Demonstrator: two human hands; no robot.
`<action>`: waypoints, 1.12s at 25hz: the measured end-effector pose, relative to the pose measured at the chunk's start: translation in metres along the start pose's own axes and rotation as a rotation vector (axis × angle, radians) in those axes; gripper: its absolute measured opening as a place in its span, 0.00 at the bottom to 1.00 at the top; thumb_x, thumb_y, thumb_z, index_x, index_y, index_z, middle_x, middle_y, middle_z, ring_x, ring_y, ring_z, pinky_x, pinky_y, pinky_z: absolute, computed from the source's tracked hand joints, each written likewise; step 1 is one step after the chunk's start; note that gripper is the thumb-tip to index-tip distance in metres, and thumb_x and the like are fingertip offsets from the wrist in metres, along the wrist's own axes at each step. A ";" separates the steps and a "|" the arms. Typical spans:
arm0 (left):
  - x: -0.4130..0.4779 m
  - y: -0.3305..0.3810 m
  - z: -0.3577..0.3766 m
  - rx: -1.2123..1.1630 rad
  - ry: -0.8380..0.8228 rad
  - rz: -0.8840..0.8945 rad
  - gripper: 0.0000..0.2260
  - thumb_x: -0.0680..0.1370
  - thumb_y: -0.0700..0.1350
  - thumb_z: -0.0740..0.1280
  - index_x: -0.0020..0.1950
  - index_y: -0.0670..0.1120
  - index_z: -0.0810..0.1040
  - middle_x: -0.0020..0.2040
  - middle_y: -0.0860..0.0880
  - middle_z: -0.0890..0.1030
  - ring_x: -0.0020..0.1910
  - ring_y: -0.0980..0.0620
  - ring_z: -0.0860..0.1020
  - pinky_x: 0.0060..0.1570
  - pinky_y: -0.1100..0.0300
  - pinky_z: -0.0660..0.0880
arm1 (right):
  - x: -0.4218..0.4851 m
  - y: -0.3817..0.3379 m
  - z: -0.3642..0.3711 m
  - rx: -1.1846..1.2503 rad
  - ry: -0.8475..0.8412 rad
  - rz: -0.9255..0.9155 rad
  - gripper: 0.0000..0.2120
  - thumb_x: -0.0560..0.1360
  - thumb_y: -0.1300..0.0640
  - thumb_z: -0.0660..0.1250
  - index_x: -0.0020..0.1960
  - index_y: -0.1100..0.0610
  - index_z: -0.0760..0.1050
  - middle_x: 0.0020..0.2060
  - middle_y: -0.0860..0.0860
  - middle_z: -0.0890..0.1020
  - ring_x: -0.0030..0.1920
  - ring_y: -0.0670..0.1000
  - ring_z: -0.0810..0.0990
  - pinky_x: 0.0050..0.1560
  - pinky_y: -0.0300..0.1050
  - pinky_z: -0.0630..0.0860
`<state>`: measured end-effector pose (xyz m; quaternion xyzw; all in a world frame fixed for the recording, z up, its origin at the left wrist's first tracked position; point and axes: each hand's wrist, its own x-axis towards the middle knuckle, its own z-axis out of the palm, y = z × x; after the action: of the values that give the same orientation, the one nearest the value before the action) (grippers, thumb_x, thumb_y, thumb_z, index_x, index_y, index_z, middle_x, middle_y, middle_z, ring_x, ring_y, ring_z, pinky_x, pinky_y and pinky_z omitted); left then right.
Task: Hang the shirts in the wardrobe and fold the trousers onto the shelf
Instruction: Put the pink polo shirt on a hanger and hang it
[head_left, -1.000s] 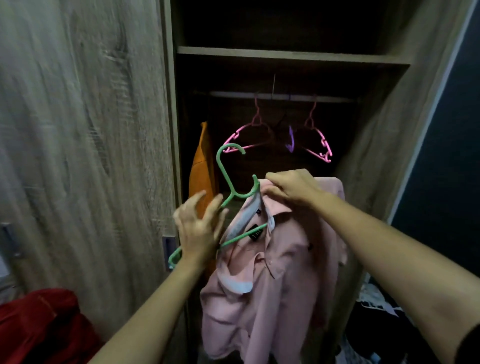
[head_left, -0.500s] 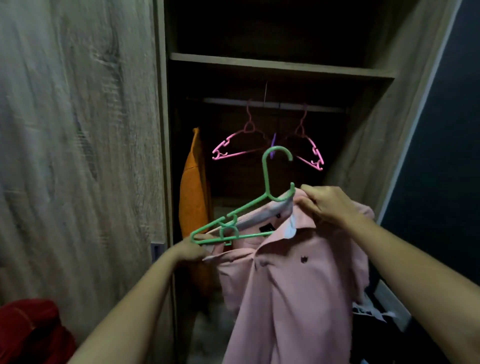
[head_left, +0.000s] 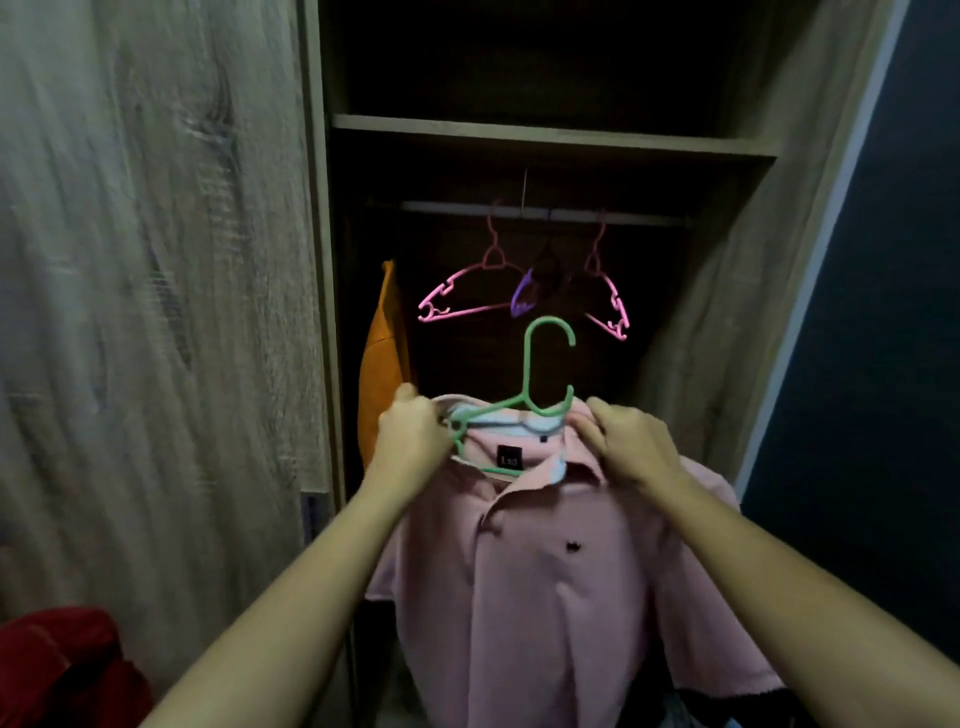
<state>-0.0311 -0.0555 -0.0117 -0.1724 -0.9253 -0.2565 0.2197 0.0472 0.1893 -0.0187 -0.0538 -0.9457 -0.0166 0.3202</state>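
Gripping cloth with both: my left hand (head_left: 415, 441) and right hand (head_left: 631, 447) pinch the collar ends. I see the wardrobe (head_left: 550, 132) open ahead; the shirt (head_left: 545, 597) hangs before it, below the rail (head_left: 457, 207); the hanger (head_left: 530, 374) sits in the collar, hook upright.

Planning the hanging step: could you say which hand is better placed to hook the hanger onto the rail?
Probably the right hand: it pinches the pink shirt beside the neck of the green hanger; the left hand grips farther out.
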 end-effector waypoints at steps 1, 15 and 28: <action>-0.009 0.013 0.004 -0.003 0.055 0.129 0.15 0.73 0.39 0.64 0.59 0.43 0.78 0.53 0.39 0.73 0.48 0.35 0.77 0.48 0.49 0.73 | 0.005 -0.005 0.000 0.045 -0.038 0.064 0.18 0.78 0.40 0.54 0.43 0.53 0.70 0.43 0.55 0.82 0.46 0.60 0.80 0.37 0.48 0.68; 0.018 -0.077 -0.023 -0.133 -0.056 0.528 0.26 0.68 0.76 0.50 0.34 0.53 0.64 0.29 0.52 0.72 0.30 0.54 0.71 0.32 0.57 0.64 | 0.026 -0.004 -0.023 0.540 0.046 0.107 0.24 0.77 0.41 0.54 0.28 0.54 0.65 0.23 0.48 0.71 0.29 0.50 0.70 0.33 0.45 0.62; 0.033 -0.112 -0.048 -0.261 0.009 0.409 0.23 0.70 0.65 0.58 0.33 0.45 0.70 0.27 0.50 0.71 0.32 0.54 0.70 0.31 0.65 0.64 | -0.003 0.048 -0.028 0.291 -0.396 0.045 0.28 0.67 0.32 0.65 0.59 0.50 0.75 0.51 0.49 0.82 0.50 0.51 0.81 0.50 0.48 0.77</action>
<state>-0.0920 -0.1656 -0.0036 -0.3819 -0.8292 -0.3250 0.2468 0.0724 0.2345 0.0016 -0.0303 -0.9810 0.1377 0.1333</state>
